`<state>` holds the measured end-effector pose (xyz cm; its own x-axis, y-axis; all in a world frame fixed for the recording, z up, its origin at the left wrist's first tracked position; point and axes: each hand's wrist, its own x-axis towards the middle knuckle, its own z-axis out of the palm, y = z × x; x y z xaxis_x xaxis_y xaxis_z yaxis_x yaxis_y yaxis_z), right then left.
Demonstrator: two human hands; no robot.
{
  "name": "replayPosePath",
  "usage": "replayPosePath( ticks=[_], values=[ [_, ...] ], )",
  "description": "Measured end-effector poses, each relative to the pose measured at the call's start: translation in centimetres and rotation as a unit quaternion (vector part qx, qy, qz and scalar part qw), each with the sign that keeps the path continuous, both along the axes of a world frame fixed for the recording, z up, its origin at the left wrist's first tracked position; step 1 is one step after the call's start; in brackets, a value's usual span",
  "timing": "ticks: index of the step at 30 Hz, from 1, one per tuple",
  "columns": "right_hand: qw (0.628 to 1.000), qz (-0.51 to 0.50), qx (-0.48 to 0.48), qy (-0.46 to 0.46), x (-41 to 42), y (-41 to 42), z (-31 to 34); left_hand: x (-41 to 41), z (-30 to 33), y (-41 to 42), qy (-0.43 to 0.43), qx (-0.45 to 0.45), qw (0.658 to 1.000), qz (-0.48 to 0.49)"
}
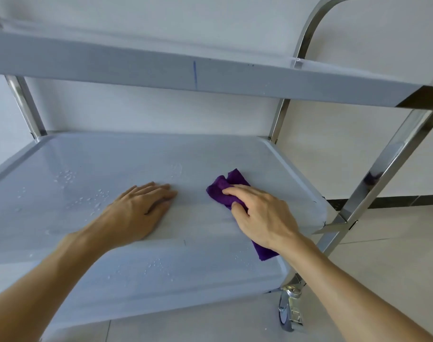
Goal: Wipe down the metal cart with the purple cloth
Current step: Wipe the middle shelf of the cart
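I am mid-wipe on lower shelf (136, 154) of the metal cart (383, 159). My right hand (262, 215) presses purple cloth (222, 191), fingers curled on it; left hand (139, 208) flat, holds nothing. Next, I think: sweep left twd the water drops (87, 198).

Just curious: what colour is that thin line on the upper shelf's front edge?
Blue: a thin vertical mark on the upper shelf, seen in the head view.
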<state>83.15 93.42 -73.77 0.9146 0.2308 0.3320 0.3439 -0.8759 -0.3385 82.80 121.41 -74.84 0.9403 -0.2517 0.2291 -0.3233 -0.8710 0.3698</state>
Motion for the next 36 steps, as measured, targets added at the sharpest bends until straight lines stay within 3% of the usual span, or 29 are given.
replayPosePath(
  ticks=[6,11,17,21,27,31,34,36],
  values=[
    [1.000,-0.027,-0.013,-0.007,-0.4,0.4,0.1,-3.5,0.1,2.4,-0.029,0.059,0.994,0.083],
    [0.992,-0.110,-0.044,-0.048,-1.5,4.6,0.0,-4.0,0.5,1.5,-0.065,0.064,0.988,0.121],
    [0.997,0.017,-0.004,-0.074,-3.9,13.5,0.0,-3.8,0.6,1.7,-0.060,0.024,0.987,0.147],
    [0.996,0.055,-0.014,-0.069,-3.8,9.9,0.4,-4.0,0.6,1.9,-0.063,0.029,0.986,0.149],
    [0.993,-0.117,-0.002,-0.008,-1.9,-1.5,0.5,-3.9,0.6,1.4,-0.058,0.042,0.984,0.162],
    [0.987,-0.161,-0.015,-0.023,-1.7,0.6,0.5,-3.8,0.6,1.1,-0.061,0.050,0.982,0.171],
    [0.993,-0.106,-0.009,-0.041,-2.5,5.1,0.6,-3.9,0.8,1.1,-0.064,0.046,0.982,0.171],
    [0.997,0.003,0.075,0.010,-2.9,7.7,0.9,-3.9,0.8,1.2,-0.068,0.045,0.982,0.168]
  ],
)
